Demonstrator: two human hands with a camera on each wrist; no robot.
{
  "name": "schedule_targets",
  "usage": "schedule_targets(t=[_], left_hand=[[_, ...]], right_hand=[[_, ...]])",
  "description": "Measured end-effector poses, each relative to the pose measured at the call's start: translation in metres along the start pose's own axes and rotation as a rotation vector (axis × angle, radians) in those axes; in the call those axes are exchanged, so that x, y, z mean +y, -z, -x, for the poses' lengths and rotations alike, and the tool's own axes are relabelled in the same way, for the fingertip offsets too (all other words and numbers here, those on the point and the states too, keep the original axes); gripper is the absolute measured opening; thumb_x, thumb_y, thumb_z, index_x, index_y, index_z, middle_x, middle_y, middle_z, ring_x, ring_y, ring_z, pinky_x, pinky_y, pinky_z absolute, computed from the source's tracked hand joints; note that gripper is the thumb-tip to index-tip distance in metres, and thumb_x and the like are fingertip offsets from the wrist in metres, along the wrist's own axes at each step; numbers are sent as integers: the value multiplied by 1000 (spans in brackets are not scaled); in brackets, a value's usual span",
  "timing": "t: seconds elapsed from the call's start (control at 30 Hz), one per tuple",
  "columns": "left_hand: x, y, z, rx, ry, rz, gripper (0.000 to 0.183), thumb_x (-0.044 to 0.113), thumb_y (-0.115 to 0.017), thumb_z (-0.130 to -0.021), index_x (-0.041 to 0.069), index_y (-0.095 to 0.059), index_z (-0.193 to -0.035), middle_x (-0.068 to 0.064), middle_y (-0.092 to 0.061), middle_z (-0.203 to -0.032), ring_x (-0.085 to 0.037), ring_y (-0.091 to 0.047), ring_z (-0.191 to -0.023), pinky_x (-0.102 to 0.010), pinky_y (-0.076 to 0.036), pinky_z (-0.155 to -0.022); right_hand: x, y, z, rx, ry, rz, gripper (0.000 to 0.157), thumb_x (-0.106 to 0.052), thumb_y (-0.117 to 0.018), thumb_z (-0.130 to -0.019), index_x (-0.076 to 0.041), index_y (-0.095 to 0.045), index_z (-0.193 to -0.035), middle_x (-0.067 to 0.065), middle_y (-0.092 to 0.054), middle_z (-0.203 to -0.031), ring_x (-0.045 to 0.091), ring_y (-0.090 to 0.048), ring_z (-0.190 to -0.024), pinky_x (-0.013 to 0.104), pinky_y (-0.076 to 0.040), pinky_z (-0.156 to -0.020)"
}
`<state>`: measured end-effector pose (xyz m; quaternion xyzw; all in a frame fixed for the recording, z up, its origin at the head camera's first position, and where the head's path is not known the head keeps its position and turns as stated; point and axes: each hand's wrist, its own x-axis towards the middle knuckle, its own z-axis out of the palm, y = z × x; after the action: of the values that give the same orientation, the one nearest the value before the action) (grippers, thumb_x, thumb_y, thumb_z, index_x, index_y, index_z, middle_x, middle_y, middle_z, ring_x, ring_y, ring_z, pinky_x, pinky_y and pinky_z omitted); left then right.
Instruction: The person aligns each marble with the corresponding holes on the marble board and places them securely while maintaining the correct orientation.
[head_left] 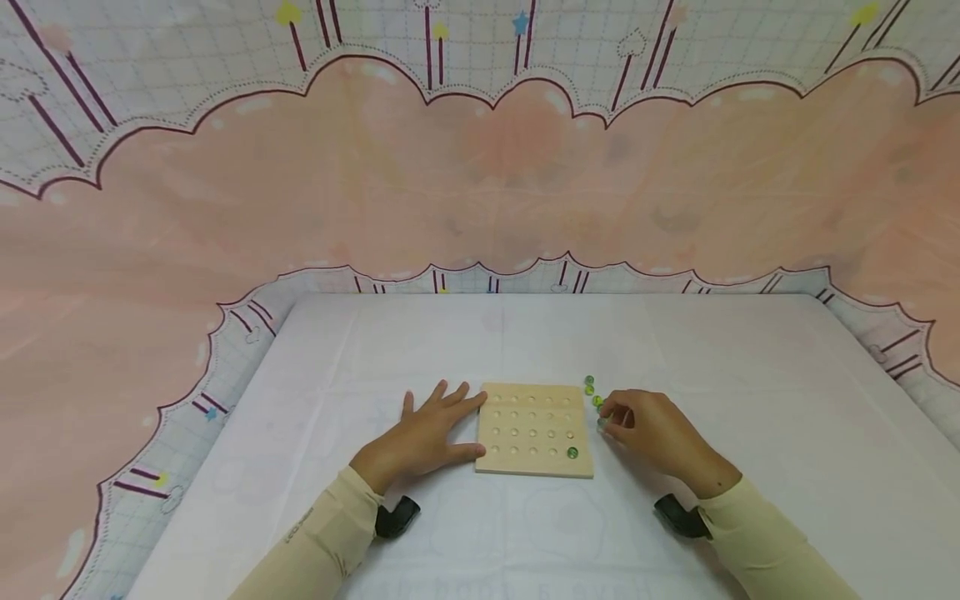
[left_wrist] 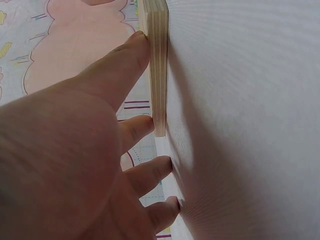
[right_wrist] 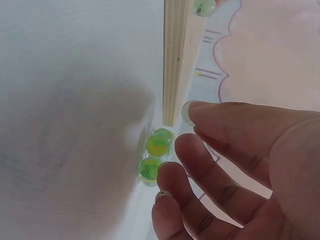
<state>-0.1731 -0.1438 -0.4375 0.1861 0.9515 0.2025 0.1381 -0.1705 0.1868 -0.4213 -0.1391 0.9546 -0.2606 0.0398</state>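
Note:
A pale wooden board (head_left: 532,431) with rows of round hollows lies on the table. One green glass marble (head_left: 572,452) sits in its near right corner hollow. My left hand (head_left: 423,437) is spread flat beside the board, thumb and index fingertip touching its left edge. Just off the right edge, my right hand (head_left: 648,425) pinches a pale green marble (head_left: 602,423) between thumb and index finger. The fingers mostly hide that marble. Several yellow-green marbles (right_wrist: 159,143) lie in a loose line beyond the right fingertips, by the board's far right corner.
A white cloth (head_left: 420,342) covers the table. Behind it hangs a peach curtain (head_left: 480,183) with a scalloped pattern. A dark wrist device (head_left: 397,517) sits under the left sleeve, and another (head_left: 681,517) under the right.

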Motion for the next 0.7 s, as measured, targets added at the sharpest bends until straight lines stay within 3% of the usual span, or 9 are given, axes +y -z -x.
schedule_targets(t=[0.7], left_hand=[[1, 1, -1, -6, 17, 7, 81, 55, -70, -88, 36, -32, -157, 0, -23, -167, -30, -4, -157, -70, 5, -118]], right_hand=[[-23, -3, -9, -27, 48, -29, 9, -7, -75, -86, -13, -71, -91, -5, -62, -76, 10, -55, -72, 24, -48, -64]])
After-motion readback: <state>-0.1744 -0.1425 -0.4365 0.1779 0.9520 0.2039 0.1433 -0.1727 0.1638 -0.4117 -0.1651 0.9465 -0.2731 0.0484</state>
